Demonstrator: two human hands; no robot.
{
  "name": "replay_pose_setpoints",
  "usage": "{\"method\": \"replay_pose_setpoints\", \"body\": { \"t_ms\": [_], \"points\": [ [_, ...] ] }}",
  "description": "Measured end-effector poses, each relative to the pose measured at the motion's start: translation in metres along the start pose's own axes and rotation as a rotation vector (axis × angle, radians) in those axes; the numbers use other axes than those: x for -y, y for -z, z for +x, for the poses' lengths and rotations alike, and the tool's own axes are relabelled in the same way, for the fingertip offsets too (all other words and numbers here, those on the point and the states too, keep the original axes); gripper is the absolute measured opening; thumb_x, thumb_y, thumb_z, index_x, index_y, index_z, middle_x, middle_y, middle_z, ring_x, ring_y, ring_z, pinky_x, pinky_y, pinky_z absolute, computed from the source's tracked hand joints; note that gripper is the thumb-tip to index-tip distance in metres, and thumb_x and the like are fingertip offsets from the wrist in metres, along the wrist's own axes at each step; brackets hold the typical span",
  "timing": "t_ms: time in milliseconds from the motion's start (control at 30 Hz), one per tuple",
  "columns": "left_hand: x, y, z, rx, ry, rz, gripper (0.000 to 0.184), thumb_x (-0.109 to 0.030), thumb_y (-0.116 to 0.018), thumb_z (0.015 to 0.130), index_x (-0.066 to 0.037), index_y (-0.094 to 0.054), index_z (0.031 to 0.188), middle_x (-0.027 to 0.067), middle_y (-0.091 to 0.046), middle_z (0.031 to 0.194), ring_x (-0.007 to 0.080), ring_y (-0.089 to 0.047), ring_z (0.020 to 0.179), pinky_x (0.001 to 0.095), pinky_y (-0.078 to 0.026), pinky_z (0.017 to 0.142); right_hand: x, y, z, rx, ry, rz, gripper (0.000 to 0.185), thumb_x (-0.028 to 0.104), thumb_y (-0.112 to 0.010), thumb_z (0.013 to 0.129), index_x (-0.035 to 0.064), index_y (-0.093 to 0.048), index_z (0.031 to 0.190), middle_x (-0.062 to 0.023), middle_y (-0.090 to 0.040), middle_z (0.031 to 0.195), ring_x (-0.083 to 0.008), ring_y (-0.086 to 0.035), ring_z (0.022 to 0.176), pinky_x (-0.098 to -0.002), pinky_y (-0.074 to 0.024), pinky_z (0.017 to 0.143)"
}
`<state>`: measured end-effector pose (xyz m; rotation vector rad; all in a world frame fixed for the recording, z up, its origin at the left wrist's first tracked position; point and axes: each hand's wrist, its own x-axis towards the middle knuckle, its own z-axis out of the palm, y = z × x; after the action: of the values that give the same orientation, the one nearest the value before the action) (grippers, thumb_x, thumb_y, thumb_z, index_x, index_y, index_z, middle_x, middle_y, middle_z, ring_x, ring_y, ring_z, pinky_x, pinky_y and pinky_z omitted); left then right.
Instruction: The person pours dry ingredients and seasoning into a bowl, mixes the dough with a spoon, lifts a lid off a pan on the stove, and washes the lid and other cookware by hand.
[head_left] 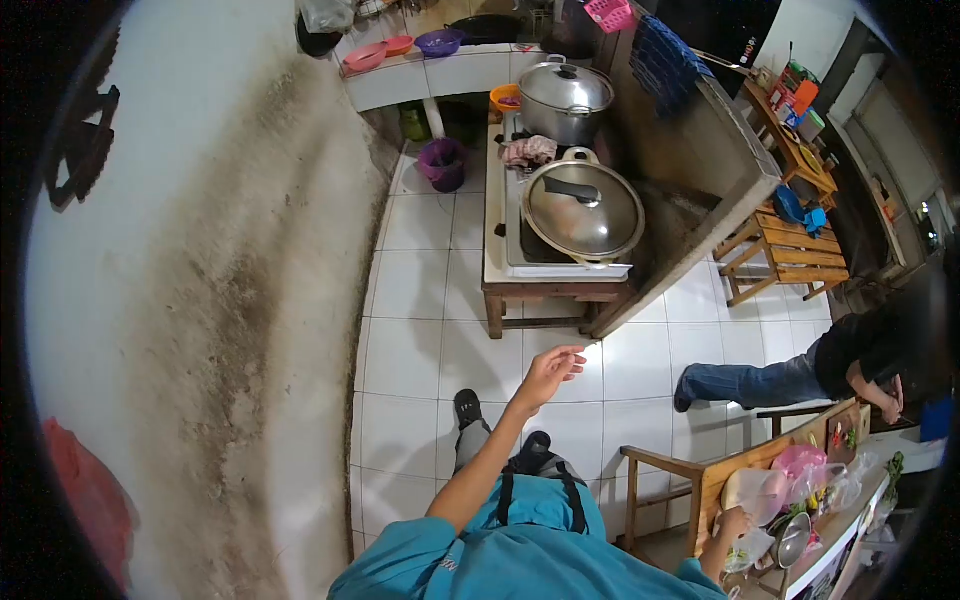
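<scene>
My left hand (553,376) is held out over the tiled floor, in front of the stove table. Its fingers are loosely bent and apart, with nothing in them. To my right, my right hand (735,522) is at the wooden table, its fingers curled down among plastic bags. What it grips is too small to make out. Beside it are a clear plastic bag (757,494), a bag with something green (748,551) and a metal bowl (793,540). A pink plastic bag (800,462) lies further along.
Ahead, a stove (512,255) carries a lidded pan (585,208) and a tall lidded pot (567,98). A partition wall (745,185) stands right of it. Another person (840,365) works beyond the wooden table (710,480). A purple bucket (442,165) and wooden bench (795,250) stand on the floor.
</scene>
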<state>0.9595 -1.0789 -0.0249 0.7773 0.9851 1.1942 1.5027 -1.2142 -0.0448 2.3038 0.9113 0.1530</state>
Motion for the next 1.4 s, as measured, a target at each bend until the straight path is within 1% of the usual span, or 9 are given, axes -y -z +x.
{"method": "replay_pose_setpoints", "body": {
  "t_ms": [133,267,567,633,767,933,1100,1233,1400],
  "points": [
    [0.008,-0.018,-0.002,0.016,0.043,0.013,0.028,-0.022,-0.047,0.097,-0.007,-0.055,0.120,0.0065,-0.062,0.106,0.0144,-0.058,0.097,0.0292,-0.046,0.085,-0.016,-0.094,0.027,-0.001,-0.011,0.105,0.046,0.038,-0.058,0.082,0.0063,-0.053,0.116,-0.0217,-0.057,0.110,-0.0326,-0.061,0.095,-0.0470,-0.0526,0.064],
    [0.006,-0.032,-0.003,0.033,0.021,0.036,0.028,-0.022,-0.048,0.097,-0.007,-0.055,0.120,0.0067,-0.062,0.106,0.0144,-0.058,0.097,0.0295,-0.046,0.086,-0.004,-0.063,-0.008,-0.036,-0.168,0.214,0.042,0.023,-0.051,0.086,-0.0015,-0.047,0.119,-0.0208,-0.059,0.103,-0.0355,-0.061,0.093,-0.0459,-0.0509,0.076],
    [0.002,-0.030,-0.003,0.038,0.015,0.024,0.030,-0.023,-0.049,0.096,-0.006,-0.054,0.120,0.0077,-0.062,0.106,0.0149,-0.059,0.096,0.0288,-0.047,0.084,0.006,-0.091,0.029,0.013,0.322,0.380,0.024,0.018,-0.057,0.077,0.0031,-0.068,0.093,-0.0184,-0.066,0.100,-0.0335,-0.063,0.095,-0.0408,-0.0514,0.081],
    [0.000,-0.018,0.002,0.039,0.003,0.024,0.031,-0.024,-0.050,0.096,-0.006,-0.054,0.121,0.0080,-0.062,0.106,0.0151,-0.059,0.096,0.0290,-0.047,0.084,0.034,0.026,-0.013,0.173,0.397,0.193,0.027,0.025,-0.059,0.079,0.0026,-0.067,0.092,-0.0196,-0.065,0.100,-0.0339,-0.062,0.097,-0.0416,-0.0505,0.082],
    [-0.015,0.012,0.003,0.014,0.037,0.003,0.033,-0.026,-0.049,0.096,-0.006,-0.054,0.121,0.0076,-0.061,0.107,0.0156,-0.058,0.098,0.0297,-0.046,0.086,0.108,0.190,-0.100,-0.002,0.734,0.359,0.039,0.040,-0.058,0.082,0.0019,-0.066,0.083,-0.0207,-0.065,0.093,-0.0374,-0.061,0.090,-0.0469,-0.0474,0.080],
    [-0.043,0.086,0.009,-0.050,0.079,-0.041,0.038,-0.032,-0.045,0.098,-0.008,-0.048,0.127,0.0086,-0.056,0.116,0.0167,-0.053,0.107,0.0328,-0.045,0.088,0.235,0.353,-0.218,-0.261,1.396,0.752,0.028,0.023,-0.057,0.085,-0.0007,-0.060,0.100,-0.0226,-0.064,0.088,-0.0393,-0.060,0.082,-0.0470,-0.0468,0.075],
    [-0.111,0.205,0.017,-0.049,0.048,-0.350,0.064,-0.060,-0.032,0.092,-0.013,-0.036,0.135,0.0094,-0.047,0.127,0.0227,-0.051,0.113,0.0397,-0.044,0.091,0.360,0.464,-0.322,-0.340,1.801,0.884,0.039,0.016,-0.058,0.084,-0.0002,-0.053,0.120,-0.0220,-0.063,0.097,-0.0384,-0.061,0.083,-0.0443,-0.0475,0.074],
    [-0.190,0.294,0.007,-0.079,-0.011,-0.684,0.063,-0.060,-0.035,0.091,-0.010,-0.040,0.129,0.0103,-0.050,0.124,0.0239,-0.056,0.104,0.0402,-0.049,0.084,0.431,0.526,-0.400,-0.171,1.967,1.021,0.035,0.014,-0.059,0.084,0.0006,-0.058,0.117,-0.0211,-0.063,0.097,-0.0381,-0.061,0.085,-0.0417,-0.0476,0.075],
    [-0.219,0.387,0.019,-0.189,-0.100,-0.586,0.057,-0.054,-0.046,0.091,-0.009,-0.045,0.125,0.0071,-0.057,0.113,0.0191,-0.057,0.101,0.0360,-0.049,0.080,0.520,0.569,-0.458,0.064,2.139,1.227,0.028,0.008,-0.060,0.083,0.0013,-0.062,0.110,-0.0195,-0.062,0.092,-0.0362,-0.059,0.084,-0.0371,-0.0476,0.075]
  ]
}}
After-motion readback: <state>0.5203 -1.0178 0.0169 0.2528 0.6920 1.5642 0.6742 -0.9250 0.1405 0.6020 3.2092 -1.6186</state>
